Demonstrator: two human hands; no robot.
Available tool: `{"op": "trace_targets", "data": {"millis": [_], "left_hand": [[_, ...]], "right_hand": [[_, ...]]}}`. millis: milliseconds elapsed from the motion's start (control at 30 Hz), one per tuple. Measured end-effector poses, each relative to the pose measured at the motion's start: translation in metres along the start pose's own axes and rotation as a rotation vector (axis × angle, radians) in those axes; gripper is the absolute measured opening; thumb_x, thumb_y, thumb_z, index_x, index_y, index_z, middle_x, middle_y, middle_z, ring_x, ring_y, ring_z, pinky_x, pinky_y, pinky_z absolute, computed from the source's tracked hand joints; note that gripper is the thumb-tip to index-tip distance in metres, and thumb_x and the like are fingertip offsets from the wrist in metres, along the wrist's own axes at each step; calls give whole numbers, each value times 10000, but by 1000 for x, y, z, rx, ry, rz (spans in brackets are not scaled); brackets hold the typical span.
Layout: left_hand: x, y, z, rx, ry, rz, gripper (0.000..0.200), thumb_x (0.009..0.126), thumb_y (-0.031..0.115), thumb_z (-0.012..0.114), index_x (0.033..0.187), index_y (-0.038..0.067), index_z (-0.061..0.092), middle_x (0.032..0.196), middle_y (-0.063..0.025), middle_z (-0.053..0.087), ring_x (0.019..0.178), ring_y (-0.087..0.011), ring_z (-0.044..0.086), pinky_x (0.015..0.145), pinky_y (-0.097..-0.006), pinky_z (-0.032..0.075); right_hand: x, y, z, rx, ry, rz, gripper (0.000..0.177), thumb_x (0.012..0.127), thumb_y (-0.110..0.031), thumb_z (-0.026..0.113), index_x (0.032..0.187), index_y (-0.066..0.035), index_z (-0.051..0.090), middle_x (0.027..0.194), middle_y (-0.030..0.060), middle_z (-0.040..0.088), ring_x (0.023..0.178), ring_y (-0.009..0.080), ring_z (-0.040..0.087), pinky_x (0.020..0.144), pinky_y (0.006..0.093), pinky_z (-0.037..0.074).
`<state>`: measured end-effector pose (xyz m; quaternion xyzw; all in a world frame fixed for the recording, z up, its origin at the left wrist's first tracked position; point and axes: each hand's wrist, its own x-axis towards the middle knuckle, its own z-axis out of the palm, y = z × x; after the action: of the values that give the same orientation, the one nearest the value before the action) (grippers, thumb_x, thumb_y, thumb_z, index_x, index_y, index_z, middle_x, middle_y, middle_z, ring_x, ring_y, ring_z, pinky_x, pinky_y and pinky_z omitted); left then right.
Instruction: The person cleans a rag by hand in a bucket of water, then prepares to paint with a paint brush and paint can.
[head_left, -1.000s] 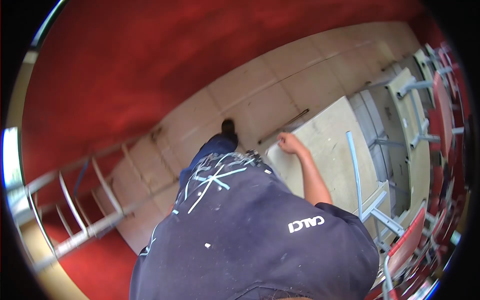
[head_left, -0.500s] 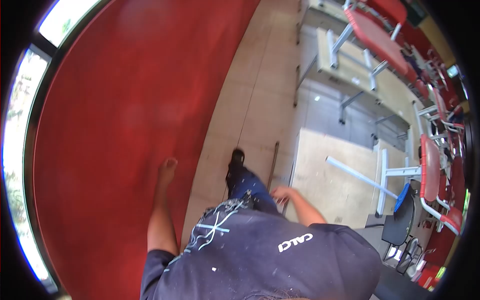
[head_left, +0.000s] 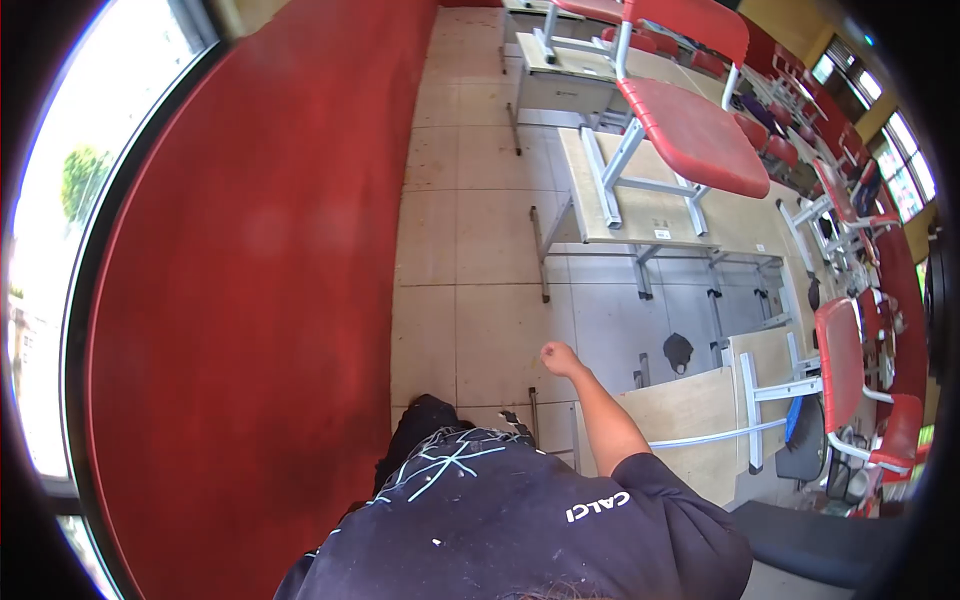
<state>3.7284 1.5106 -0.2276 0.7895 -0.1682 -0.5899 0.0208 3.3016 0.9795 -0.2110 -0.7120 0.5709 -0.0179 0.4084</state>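
Note:
My right hand [head_left: 562, 358] is closed in a loose fist with nothing visible in it, held out in front over the tiled floor. It is nearest to the wooden desk [head_left: 680, 405] on the right, without touching it. A pale blue pole [head_left: 715, 437] lies across that desk, with a blue piece [head_left: 793, 418] at its far end. My left hand is out of sight. My dark shirt [head_left: 480, 530] fills the bottom of the view.
A red wall [head_left: 250, 270] runs along the left beside a window [head_left: 85, 180]. Desks [head_left: 640, 190] stand on the right, with red chairs [head_left: 695, 135] upturned or set on top. A black item [head_left: 678, 350] lies on the floor [head_left: 440, 230]. A dark bench [head_left: 820, 545] is at lower right.
The view has shifted along the aisle and turned. My right hand has moved forward from beside my hip. My left hand, seen before against the red wall, has left the view.

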Motion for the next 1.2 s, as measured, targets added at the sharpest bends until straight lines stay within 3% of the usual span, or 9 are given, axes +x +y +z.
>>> {"op": "trace_targets", "data": {"millis": [300, 367, 467, 500, 567, 733, 900, 1000, 1200], "left_hand": [[204, 301, -197, 692, 13, 464, 255, 899, 290, 577, 941, 45, 634, 848, -109, 647, 810, -241, 631, 723, -424, 508], [248, 430, -247, 676, 142, 498, 258, 898, 293, 579, 932, 43, 631, 838, -110, 644, 804, -247, 630, 720, -430, 507], [262, 641, -287, -127, 149, 443, 201, 899, 265, 616, 900, 64, 614, 712, -23, 590, 643, -118, 550, 568, -289, 455], [299, 700, -305, -117, 50, 591, 225, 906, 291, 621, 921, 67, 612, 727, -3, 579, 622, -80, 519, 542, -240, 422], [268, 832, -308, -71, 41, 745, 248, 913, 296, 622, 970, 54, 617, 767, 1, 590, 668, -88, 537, 579, -250, 438], [178, 1078, -267, 11, -162, 1100, 275, 931, 264, 621, 1054, 19, 632, 883, -30, 646, 835, -103, 584, 738, -253, 473], [189, 1190, -252, 394, -137, 1334, 306, 838, 256, 717, 1023, 18, 667, 873, -140, 676, 785, -196, 617, 742, -333, 508], [170, 1229, -305, 828, -275, 1057, 336, 843, 246, 709, 1083, 19, 650, 957, -152, 677, 849, -204, 650, 762, -333, 513], [235, 1266, -450, 125, 58, 975, 278, 908, 221, 652, 1070, -4, 626, 909, -68, 662, 823, -126, 615, 700, -262, 488]], "right_hand": [[65, 106, -14, -205, -13, 363, 158, 777, -158, 626, 841, -20, 668, 740, 105, 686, 585, 200, 642, 559, 352, 521], [55, 108, -33, -485, -649, 249, 178, 805, -183, 607, 785, -16, 666, 719, 105, 672, 552, 189, 620, 531, 338, 511], [58, 51, -78, 194, -358, 907, 328, 861, -279, 534, 920, 8, 680, 898, 224, 673, 813, 334, 666, 709, 434, 523], [84, 59, -90, -61, -387, 590, 299, 886, -263, 561, 944, 9, 669, 832, 165, 685, 740, 252, 664, 660, 376, 518], [126, 39, -110, 305, 107, 520, 202, 866, -191, 639, 974, -21, 631, 768, 65, 637, 617, 137, 594, 527, 296, 463], [268, -108, -219, 688, 365, 305, 241, 839, -186, 652, 1016, -22, 648, 872, 134, 689, 798, 250, 663, 705, 375, 507], [470, -162, -310, 243, 92, 125, 316, 828, -256, 669, 1051, -34, 644, 979, 113, 683, 879, 245, 651, 774, 354, 513], [571, -209, -392, 174, 1, -8, 336, 804, -283, 658, 1036, -40, 652, 1009, 152, 683, 929, 320, 656, 788, 404, 522], [774, -286, -520, 148, 153, -162, 297, 837, -279, 637, 1016, -43, 630, 971, 133, 676, 902, 289, 649, 769, 378, 507]]}}
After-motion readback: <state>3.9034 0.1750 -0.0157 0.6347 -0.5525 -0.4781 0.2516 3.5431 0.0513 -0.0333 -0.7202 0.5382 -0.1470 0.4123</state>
